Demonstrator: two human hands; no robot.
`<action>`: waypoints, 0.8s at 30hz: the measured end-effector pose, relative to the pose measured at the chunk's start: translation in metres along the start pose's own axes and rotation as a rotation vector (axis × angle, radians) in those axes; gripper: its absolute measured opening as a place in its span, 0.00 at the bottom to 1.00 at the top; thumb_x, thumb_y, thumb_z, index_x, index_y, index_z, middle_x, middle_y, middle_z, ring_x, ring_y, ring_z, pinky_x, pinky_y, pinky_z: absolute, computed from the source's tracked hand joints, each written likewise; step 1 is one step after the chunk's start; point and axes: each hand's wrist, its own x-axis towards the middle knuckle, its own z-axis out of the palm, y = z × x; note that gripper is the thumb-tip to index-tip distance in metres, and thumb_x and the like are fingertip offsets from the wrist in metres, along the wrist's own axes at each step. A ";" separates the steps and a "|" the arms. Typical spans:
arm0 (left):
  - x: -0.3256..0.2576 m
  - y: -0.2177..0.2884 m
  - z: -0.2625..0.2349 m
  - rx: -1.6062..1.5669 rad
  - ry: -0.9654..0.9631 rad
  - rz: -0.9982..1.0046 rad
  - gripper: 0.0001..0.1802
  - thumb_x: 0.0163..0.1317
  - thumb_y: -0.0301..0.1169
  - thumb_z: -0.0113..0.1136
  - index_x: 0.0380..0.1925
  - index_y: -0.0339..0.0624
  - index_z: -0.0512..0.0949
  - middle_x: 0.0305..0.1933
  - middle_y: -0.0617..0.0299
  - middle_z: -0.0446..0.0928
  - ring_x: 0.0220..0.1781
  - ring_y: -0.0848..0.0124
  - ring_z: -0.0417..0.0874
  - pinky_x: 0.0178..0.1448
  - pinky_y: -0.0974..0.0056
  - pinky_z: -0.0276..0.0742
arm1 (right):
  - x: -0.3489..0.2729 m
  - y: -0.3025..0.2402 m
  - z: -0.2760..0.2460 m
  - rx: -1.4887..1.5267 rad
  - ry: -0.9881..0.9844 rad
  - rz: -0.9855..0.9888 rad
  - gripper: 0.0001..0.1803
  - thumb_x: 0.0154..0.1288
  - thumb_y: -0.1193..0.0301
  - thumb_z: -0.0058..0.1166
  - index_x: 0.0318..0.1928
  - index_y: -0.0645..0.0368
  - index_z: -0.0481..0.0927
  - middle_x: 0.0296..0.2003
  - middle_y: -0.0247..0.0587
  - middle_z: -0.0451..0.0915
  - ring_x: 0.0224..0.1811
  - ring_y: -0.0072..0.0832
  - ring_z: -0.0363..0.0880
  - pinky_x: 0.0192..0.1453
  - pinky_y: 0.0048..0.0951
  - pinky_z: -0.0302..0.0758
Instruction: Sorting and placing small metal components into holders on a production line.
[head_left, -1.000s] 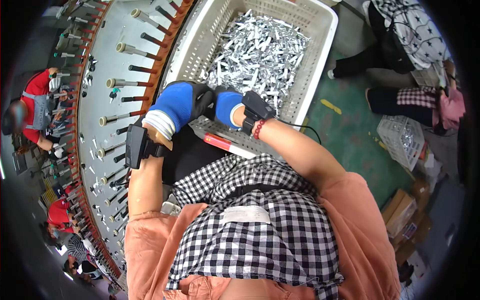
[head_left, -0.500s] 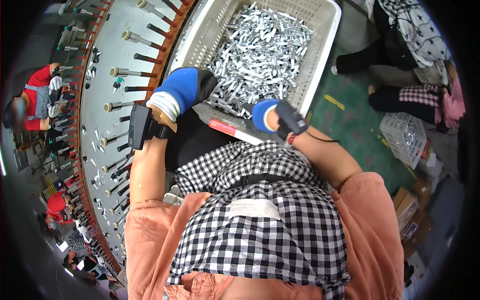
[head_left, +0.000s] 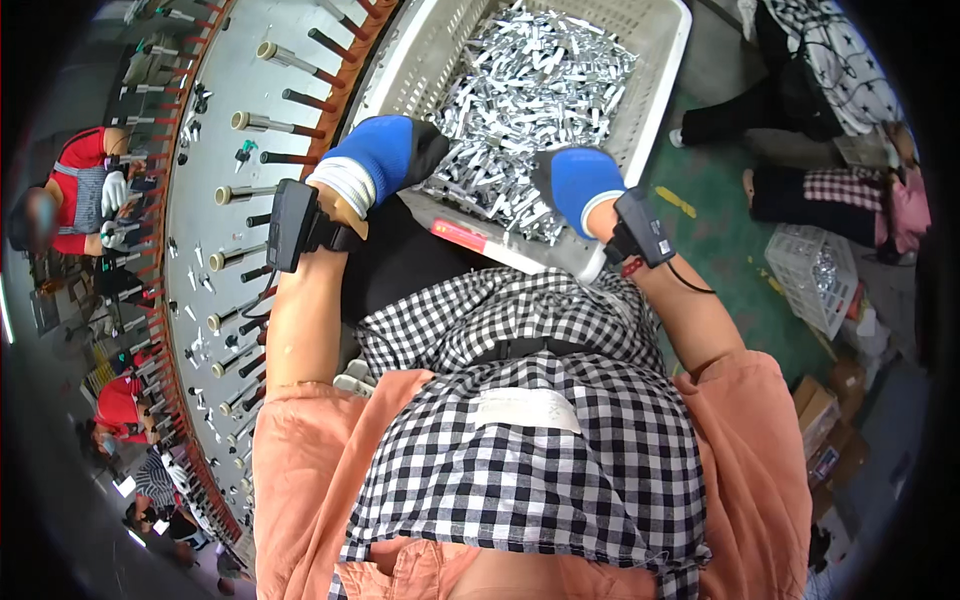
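My left hand point(head_left: 388, 158), in a blue glove with black fingers, is at the near left side of a white plastic crate point(head_left: 655, 90). Its fingers are bent together, and whatever lies inside them is hidden. Inside the crate is a heap of small shiny metal parts point(head_left: 530, 90), elongated and tangled. Over the heap's near right side is my right hand point(head_left: 582, 185), gloved the same way. Its black fingers point down toward the parts and are mostly hidden behind the back of the hand. A black device is strapped to each wrist.
On the left runs a long table point(head_left: 215, 160) edged with several upright metal rods with dark handles. Co-workers in red sit beyond it. To the right, a smaller white crate point(head_left: 810, 280) stands on the green floor near another seated person. Cardboard boxes point(head_left: 830, 420) are stacked lower right.
My right hand has moved right and up from the crate's near edge to over the heap. My left hand has shifted slightly right and up. The whole view has shifted a little.
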 end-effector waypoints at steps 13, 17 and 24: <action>-0.030 -0.009 -0.047 -0.563 0.356 0.035 0.19 0.80 0.39 0.57 0.58 0.39 0.85 0.49 0.56 0.89 0.50 0.70 0.86 0.56 0.61 0.82 | 0.013 0.059 -0.058 0.152 0.230 -0.150 0.13 0.68 0.67 0.60 0.48 0.58 0.89 0.43 0.55 0.88 0.45 0.53 0.87 0.53 0.48 0.82; -0.049 -0.070 -0.087 -0.681 1.128 -0.036 0.20 0.82 0.33 0.49 0.59 0.32 0.83 0.55 0.52 0.88 0.59 0.66 0.87 0.69 0.60 0.79 | 0.037 0.106 -0.114 0.016 0.782 -0.062 0.16 0.69 0.71 0.60 0.56 0.60 0.85 0.49 0.57 0.86 0.53 0.54 0.83 0.61 0.48 0.78; -0.056 -0.191 -0.087 -1.524 1.152 -0.120 0.36 0.79 0.60 0.46 0.45 0.36 0.88 0.40 0.52 0.89 0.47 0.62 0.89 0.58 0.59 0.78 | 0.066 0.128 -0.074 -0.006 0.923 0.072 0.14 0.70 0.71 0.60 0.54 0.55 0.87 0.50 0.51 0.87 0.62 0.55 0.79 0.67 0.49 0.75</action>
